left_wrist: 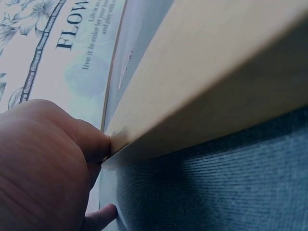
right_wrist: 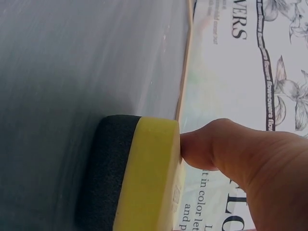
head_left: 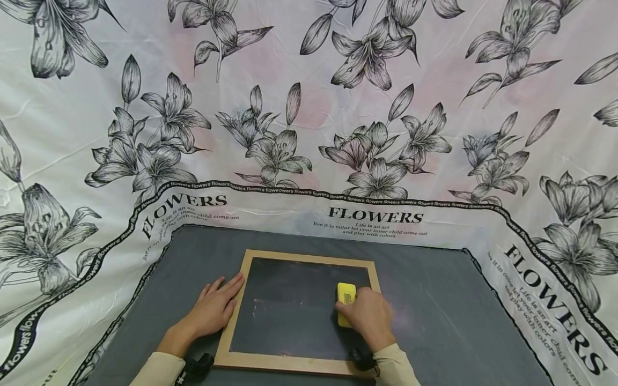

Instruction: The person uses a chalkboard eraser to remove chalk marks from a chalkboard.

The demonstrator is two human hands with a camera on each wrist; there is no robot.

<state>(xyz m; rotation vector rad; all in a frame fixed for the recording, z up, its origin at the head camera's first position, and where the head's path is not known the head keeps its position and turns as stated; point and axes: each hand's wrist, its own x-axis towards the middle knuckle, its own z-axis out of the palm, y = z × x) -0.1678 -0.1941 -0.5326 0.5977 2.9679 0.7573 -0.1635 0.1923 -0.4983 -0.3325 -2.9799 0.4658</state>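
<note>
A wood-framed blackboard (head_left: 289, 321) lies flat on the dark grey table, with faint chalk traces on its surface. My right hand (head_left: 370, 316) grips a yellow board eraser (head_left: 345, 295) over the board's right part. In the right wrist view, the eraser's black felt side (right_wrist: 108, 168) faces the board and the thumb presses on its yellow body. At the board's left edge, my left hand (head_left: 212, 308) rests with its fingers extended, fingertips against the wooden frame (left_wrist: 192, 72). The left wrist view shows those fingers at the frame's edge and one finger lower by the table cloth.
The grey table (head_left: 434, 311) extends around the board. A white curtain (head_left: 289, 134) printed with black flowers and lettering hangs behind it and along both sides. Dark wrist straps (head_left: 195, 369) sit at both cuffs.
</note>
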